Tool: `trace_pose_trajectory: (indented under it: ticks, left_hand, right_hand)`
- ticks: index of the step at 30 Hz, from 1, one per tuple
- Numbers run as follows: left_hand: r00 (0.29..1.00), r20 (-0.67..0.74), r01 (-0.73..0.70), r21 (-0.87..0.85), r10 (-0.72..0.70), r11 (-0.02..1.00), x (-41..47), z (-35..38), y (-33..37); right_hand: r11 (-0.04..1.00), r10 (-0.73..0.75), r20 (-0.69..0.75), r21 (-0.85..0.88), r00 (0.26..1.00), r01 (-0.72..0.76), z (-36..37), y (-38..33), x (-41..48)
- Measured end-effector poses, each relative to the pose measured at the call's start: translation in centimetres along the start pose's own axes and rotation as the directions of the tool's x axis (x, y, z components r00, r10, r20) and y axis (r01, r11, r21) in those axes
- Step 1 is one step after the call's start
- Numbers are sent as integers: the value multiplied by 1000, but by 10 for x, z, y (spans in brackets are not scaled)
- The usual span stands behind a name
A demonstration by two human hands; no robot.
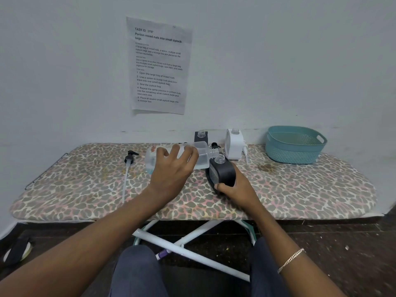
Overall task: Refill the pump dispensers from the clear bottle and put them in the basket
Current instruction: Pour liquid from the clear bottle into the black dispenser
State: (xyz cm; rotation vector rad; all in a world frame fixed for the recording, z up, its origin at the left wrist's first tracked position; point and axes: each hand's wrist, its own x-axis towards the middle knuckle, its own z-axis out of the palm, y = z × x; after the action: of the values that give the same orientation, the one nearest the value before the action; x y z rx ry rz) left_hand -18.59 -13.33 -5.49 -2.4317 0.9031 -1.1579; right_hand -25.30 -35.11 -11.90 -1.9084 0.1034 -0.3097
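- Gripping: left hand [171,174], tilted clear plastic bottle [203,160]; right hand [237,189], black square dispenser [222,171].
- White square dispenser [233,144] stands between them and teal plastic basket [293,152], right.
- Leopard-print board [85,185] lies open along its lower edge.

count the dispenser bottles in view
3. Near black dispenser in the right hand, below the mouth of the clear bottle; far black dispenser by the wall; white dispenser left of the basket. None seems hidden.
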Motion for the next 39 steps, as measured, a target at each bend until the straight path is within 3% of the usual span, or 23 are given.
trace_pose_trajectory:
  ticks: [9,15,18,21,26,32,39]
  left_hand:
    - [997,16,76,-89,-75,993,-5,5,3]
    - [962,128,267,-248,-241,931,-11,4,-1]
    - [906,153,421,-413,-394,808,-15,5,-10]
    - [813,224,555,-574,-537,602,-23,11,-24]
    - [683,281,649,-657,-674,384,-40,22,-43]
    - [617,325,676,-685,-717,271,-46,29,-51]
    - [593,328,676,-699,-735,233,-50,36,-51]
  right_hand:
    - [1000,-5,-25,8,1000,5,1,0,-1]
    - [998,9,-38,69,999,-7,5,-2,-6]
    - [993,25,-49,115,998,-19,9,-5,-9]
    - [993,36,-71,119,997,-27,14,-2,-7]
    - [998,16,-64,60,998,-12,20,2,-2]
    - [1000,-8,-49,24,999,9,35,-7,-2]
    - [998,-59,-42,-10,997,59,52,-11,0]
